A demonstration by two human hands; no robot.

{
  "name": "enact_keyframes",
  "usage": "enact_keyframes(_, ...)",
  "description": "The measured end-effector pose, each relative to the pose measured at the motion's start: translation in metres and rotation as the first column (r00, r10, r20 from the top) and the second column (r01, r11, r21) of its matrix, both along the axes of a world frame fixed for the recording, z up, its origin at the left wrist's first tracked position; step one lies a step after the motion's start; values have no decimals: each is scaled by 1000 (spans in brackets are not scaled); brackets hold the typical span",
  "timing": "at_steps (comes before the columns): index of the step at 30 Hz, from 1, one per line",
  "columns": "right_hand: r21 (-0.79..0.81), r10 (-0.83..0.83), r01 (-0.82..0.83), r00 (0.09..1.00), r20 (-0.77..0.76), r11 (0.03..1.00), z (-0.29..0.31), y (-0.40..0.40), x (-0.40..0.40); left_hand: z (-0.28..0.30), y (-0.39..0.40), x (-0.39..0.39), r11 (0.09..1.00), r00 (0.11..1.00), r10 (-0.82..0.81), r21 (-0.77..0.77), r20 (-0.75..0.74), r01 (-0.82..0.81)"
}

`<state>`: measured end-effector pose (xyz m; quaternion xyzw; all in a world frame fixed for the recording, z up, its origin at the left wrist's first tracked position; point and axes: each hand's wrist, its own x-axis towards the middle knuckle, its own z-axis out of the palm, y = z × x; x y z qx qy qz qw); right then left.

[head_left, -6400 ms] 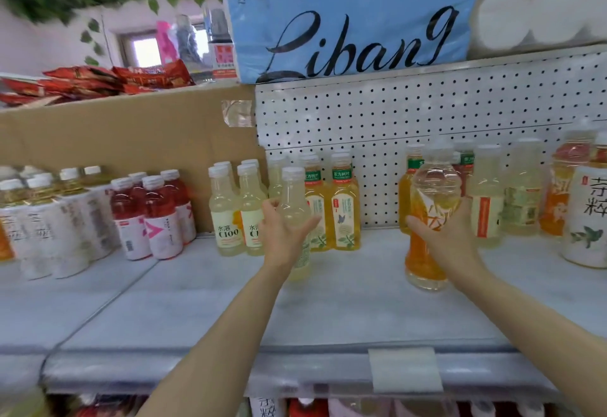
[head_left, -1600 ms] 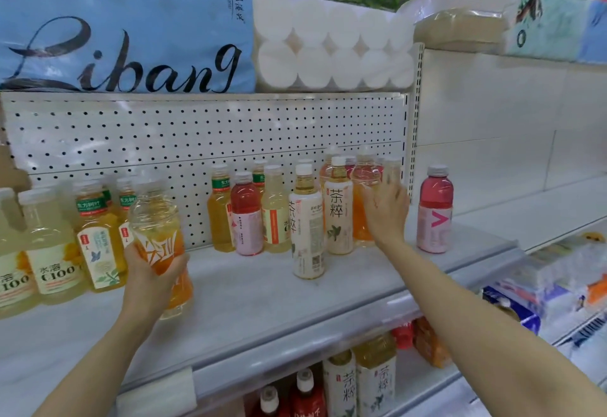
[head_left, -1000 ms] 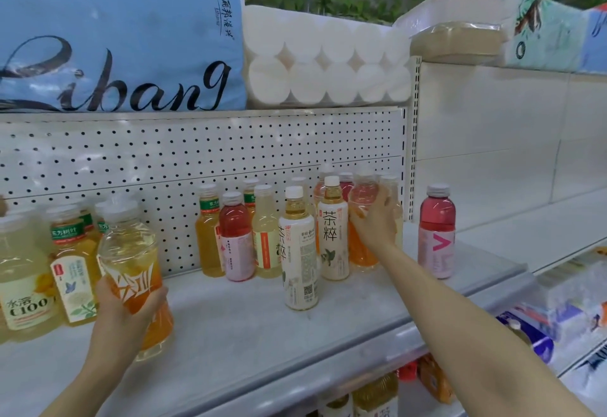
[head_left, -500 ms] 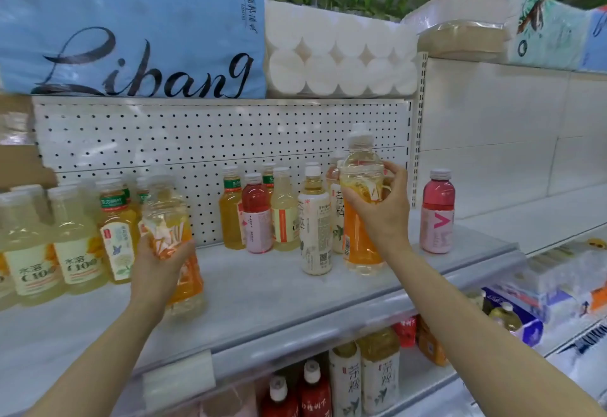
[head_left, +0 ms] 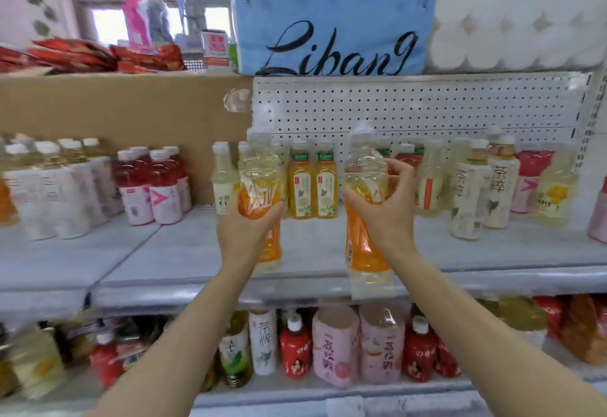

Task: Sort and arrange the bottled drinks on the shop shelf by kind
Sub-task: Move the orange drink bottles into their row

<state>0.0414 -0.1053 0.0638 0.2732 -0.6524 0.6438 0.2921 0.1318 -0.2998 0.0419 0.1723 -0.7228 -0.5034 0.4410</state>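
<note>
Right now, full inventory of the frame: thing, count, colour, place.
orange drink bottles: two, orange, one in each hand over the middle shelf
green-capped tea bottles: two, yellow, between the hands at the back
red drink bottles: several, red, shelf left
white-label tea bottles: two, pale, shelf right
tissue pack: one, blue, top shelf
toilet rolls: one pack, white, top right
lower-shelf bottles: several, pink and red, below
left hand: grips one orange bottle
right hand: grips the other
</note>
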Motion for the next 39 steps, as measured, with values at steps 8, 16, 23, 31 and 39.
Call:
enact_keyframes(8, -15, 104, -105, 994, -17, 994, -12, -128, 98, -13, -90, 109, 989, 989, 148, 9, 11, -148)
enact_keyframes(16, -8, 232, -232, 973, -12, 973, -4, -243, 155, -25, -176, 176, 976, 976, 214, 46, -51, -212)
enact_keyframes(23, 4, 369, -369, 929, -17, 929, -1, -355, 184, -20, -270, 214, 952, 950, 305, 36, -64, -304)
enact_keyframes(31, -2, 548, -548, 836, -26, 836, -2, -481, 225, -20, -384, 272, 895, 891, 442, 124, -105, -429)
enact_keyframes(39, -59, 479, -478, 878, 0, 876, -11, -569, 274, -21, -485, 331, 902, 897, 425, 137, -117, -410)
